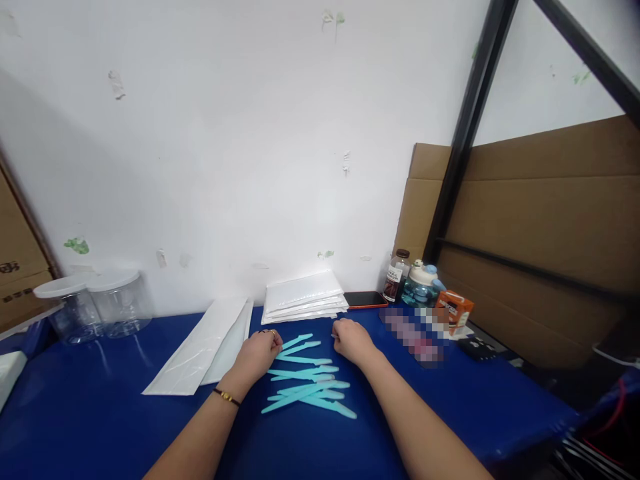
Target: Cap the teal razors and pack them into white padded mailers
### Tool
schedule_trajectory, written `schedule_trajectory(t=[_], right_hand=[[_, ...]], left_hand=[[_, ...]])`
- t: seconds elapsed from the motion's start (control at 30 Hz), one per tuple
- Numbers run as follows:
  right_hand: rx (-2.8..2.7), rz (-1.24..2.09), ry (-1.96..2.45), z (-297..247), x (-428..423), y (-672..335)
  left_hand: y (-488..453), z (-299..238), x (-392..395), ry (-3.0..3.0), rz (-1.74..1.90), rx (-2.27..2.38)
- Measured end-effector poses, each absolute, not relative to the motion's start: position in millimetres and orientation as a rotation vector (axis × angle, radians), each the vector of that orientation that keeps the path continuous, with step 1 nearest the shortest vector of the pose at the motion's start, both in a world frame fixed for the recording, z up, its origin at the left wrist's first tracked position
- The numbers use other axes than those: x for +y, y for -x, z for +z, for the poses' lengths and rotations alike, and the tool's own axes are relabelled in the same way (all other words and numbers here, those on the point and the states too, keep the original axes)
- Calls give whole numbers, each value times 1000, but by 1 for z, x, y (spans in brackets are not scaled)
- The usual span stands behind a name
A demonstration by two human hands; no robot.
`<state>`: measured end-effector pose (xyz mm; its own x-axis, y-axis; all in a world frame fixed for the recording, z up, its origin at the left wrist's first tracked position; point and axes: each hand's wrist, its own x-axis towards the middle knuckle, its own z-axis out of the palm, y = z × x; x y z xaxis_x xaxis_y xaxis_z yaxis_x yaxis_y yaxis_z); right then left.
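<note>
Several slim turquoise eyebrow razors lie loosely spread and partly crossed on the blue table between my hands. My left hand is closed at the far left of the spread, its fingertips beside the handle ends of the farthest razors. Whether those fingers grip a razor is hard to see. To the right of the razors, my right hand rests with its fingers curled together. Anything inside that hand is hidden. A stack of white padded envelopes lies just beyond both hands.
White mailers lie at left, near clear lidded jars. Back right hold a phone, a brown-capped bottle, a blue water bottle and an orange box. A wall stands behind the blue table.
</note>
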<state>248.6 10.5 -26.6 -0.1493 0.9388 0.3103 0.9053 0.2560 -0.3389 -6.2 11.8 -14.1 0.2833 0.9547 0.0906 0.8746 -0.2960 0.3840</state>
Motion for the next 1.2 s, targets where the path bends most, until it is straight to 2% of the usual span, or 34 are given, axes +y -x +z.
schedule_trajectory(t=[0.2,0.33,0.97,1.2], right_hand=[[-1489,984,1112,-21,10,-248],[-1287,1210,943,-18,7,-242],[-1404,1298,933,-20,0,-228],[-1562,829,1126,-18,11,-246]], left_hand=[[12,-24,17,-2211,543,1566],[13,-24,18,-2144,616,1500],[-1,-13,5,-2165,640,1387],[-11,-3,-24,-2389,428,1354]])
